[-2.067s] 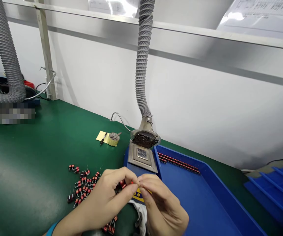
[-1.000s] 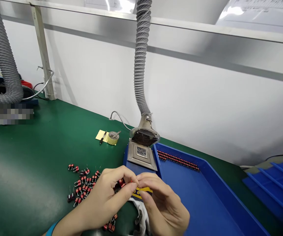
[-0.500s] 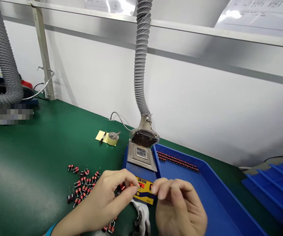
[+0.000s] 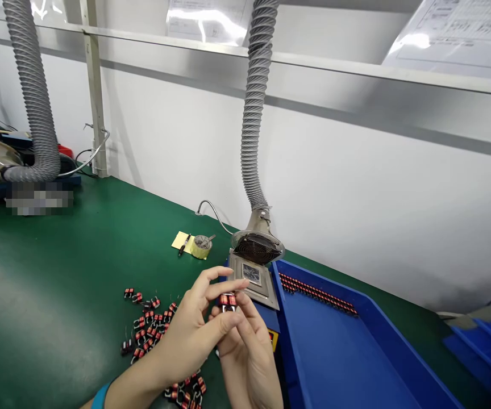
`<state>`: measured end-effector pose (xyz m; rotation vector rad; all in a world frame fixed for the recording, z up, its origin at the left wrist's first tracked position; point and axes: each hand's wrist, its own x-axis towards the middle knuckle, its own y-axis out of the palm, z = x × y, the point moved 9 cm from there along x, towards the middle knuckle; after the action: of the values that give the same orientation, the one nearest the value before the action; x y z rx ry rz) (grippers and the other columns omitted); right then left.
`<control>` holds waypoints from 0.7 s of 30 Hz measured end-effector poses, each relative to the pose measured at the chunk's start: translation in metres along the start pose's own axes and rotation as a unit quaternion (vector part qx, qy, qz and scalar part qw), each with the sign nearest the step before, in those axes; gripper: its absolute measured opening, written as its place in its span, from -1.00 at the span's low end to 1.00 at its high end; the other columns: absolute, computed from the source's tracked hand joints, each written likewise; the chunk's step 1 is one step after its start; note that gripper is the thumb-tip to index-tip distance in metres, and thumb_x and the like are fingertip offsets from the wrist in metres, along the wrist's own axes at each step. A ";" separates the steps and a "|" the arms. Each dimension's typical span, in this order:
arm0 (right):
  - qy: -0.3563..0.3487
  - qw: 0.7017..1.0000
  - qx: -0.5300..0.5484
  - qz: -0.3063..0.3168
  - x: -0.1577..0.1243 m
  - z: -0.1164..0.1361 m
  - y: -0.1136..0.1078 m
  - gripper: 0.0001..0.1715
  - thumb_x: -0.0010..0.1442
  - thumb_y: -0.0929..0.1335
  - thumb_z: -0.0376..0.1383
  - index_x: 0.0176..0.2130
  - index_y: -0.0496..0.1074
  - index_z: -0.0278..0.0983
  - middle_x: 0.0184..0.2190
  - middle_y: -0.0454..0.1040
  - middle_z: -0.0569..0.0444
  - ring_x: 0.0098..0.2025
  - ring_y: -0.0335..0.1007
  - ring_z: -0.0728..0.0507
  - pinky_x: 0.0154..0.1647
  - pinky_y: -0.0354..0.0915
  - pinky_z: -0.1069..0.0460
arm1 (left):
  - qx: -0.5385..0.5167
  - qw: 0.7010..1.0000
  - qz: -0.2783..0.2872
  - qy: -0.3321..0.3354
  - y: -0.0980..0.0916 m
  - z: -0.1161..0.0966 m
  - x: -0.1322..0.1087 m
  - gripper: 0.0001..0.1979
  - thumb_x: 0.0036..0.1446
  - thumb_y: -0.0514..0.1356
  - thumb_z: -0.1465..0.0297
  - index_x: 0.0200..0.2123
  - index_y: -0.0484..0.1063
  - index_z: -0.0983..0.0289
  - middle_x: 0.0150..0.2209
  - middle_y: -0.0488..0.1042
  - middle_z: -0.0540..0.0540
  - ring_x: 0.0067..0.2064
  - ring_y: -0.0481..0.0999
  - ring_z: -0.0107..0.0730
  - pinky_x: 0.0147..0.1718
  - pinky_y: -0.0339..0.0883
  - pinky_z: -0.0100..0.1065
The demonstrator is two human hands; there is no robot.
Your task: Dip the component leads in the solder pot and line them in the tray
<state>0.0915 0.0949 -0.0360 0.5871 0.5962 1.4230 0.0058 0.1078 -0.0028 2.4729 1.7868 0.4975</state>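
A small coil with red windings and a black base [image 4: 228, 301] is held between both hands over the front of the solder pot [image 4: 233, 262]. My left hand [image 4: 186, 332] has its thumb under the coil and its index finger stretched out above it. From the right, the fingertips of my right hand [image 4: 252, 355] press against the coil's side. Several like coils [image 4: 149, 328] lie loose on the green table left of my left hand, and more of them [image 4: 188, 391] lie below my wrist. My hands cover most of the pot's yellow front panel [image 4: 273, 339].
A blue tray [image 4: 335, 352] to the right holds rows of coils [image 4: 317, 293] along its back. An extraction hood [image 4: 258, 244] on a grey hose [image 4: 254, 125] hangs over the pot. A tape roll [image 4: 202, 246], pen [image 4: 184, 245] and yellow notes [image 4: 179, 239] lie behind.
My hands were apart; the right hand has moved left to meet the left one, and the coil now shows between them. The view has shifted slightly left and up.
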 end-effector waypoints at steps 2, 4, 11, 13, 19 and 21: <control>0.011 1.000 0.010 -0.013 0.000 -0.003 -0.003 -0.65 -0.03 0.56 -0.23 -0.20 0.52 -0.19 -0.25 0.54 0.06 -0.26 0.51 -0.07 -0.17 0.45 0.01 | 0.035 0.999 0.002 0.006 -0.001 0.000 0.001 -0.61 0.23 0.21 0.37 0.11 0.29 0.00 0.16 0.42 0.00 0.20 0.31 -0.22 0.21 0.09 -0.18; 0.017 1.000 0.011 -0.015 0.003 -0.004 -0.006 -0.62 -0.05 0.57 -0.24 -0.20 0.52 -0.20 -0.23 0.56 0.06 -0.27 0.52 -0.07 -0.17 0.46 0.02 | 0.064 0.998 0.006 0.016 -0.001 -0.003 0.003 -0.65 0.24 0.19 0.37 0.08 0.36 0.01 0.16 0.42 0.00 0.20 0.31 -0.20 0.20 0.11 -0.17; 0.040 0.999 0.030 0.012 0.013 -0.017 -0.010 -0.68 -0.06 0.58 -0.20 -0.26 0.57 -0.15 -0.24 0.58 0.09 -0.20 0.55 -0.08 -0.05 0.45 -0.01 | 0.058 0.998 0.024 0.002 -0.001 -0.005 0.009 -0.69 0.21 0.17 0.42 0.03 0.46 0.16 0.09 0.47 0.11 0.13 0.41 -0.22 0.11 0.27 -0.22; 0.028 0.999 0.025 0.028 0.014 -0.017 -0.007 -0.73 -0.02 0.57 -0.20 -0.26 0.57 -0.13 -0.25 0.58 0.11 -0.19 0.54 -0.03 -0.06 0.44 0.06 | 0.044 0.999 0.029 -0.003 -0.003 -0.005 0.012 -0.69 0.18 0.20 0.43 0.00 0.48 0.19 0.06 0.50 0.12 0.11 0.44 -0.22 0.10 0.29 -0.24; -0.027 0.999 -0.044 0.016 0.015 -0.011 -0.005 -0.80 -0.01 0.56 -0.20 -0.33 0.59 -0.18 -0.28 0.58 0.10 -0.22 0.51 -0.01 -0.13 0.43 0.12 | 0.016 1.000 -0.003 -0.027 -0.022 -0.008 0.020 -0.89 0.08 0.30 0.39 -0.36 0.62 0.29 -0.23 0.63 0.14 -0.17 0.56 -0.24 -0.21 0.42 -0.35; -0.035 0.997 -0.068 0.007 0.015 -0.012 -0.007 -0.78 -0.03 0.57 -0.19 -0.33 0.59 -0.19 -0.32 0.58 0.10 -0.25 0.50 -0.01 -0.16 0.42 0.11 | -0.025 0.999 -0.008 -0.040 -0.025 -0.005 0.021 -0.90 0.02 0.35 0.39 -0.41 0.62 0.31 -0.31 0.62 0.14 -0.30 0.55 -0.30 -0.38 0.40 -0.41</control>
<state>0.0891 0.1097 -0.0493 0.5311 0.4371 1.4377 -0.0131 0.1348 0.0010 2.4083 1.7410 0.4310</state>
